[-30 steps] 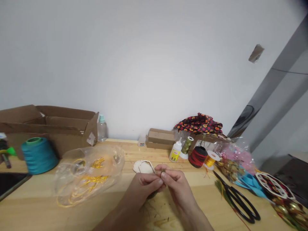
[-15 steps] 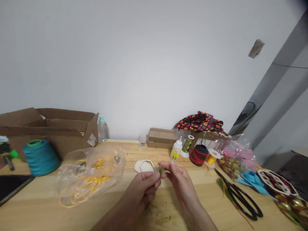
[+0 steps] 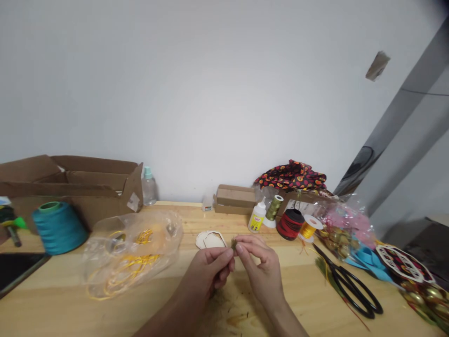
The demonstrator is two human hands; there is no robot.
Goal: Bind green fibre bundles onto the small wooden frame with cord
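My left hand (image 3: 207, 271) pinches a small olive-green tuft of threads (image 3: 233, 243) between thumb and forefinger. From the other side, my right hand (image 3: 261, 267) closes its thumb and fingertips on the same tuft. Most of it is hidden by the fingers. Just beyond the hands lie cream cut-out shapes (image 3: 210, 239) on the wooden table. Dark snippets (image 3: 242, 313) are scattered below the hands. Black-handled scissors (image 3: 351, 285) rest to the right, beside a green and red strand.
At left stand a teal thread cone (image 3: 59, 228), an open cardboard box (image 3: 80, 206) and a plastic bag (image 3: 133, 252) of yellow cord. A glue bottle (image 3: 257, 216), a red-black spool (image 3: 290, 224) and a yellow spool (image 3: 310, 228) stand at the back right.
My right hand's fingers have come in and closed on the tuft beside my left fingertips. My left hand keeps its pinch in nearly the same place.
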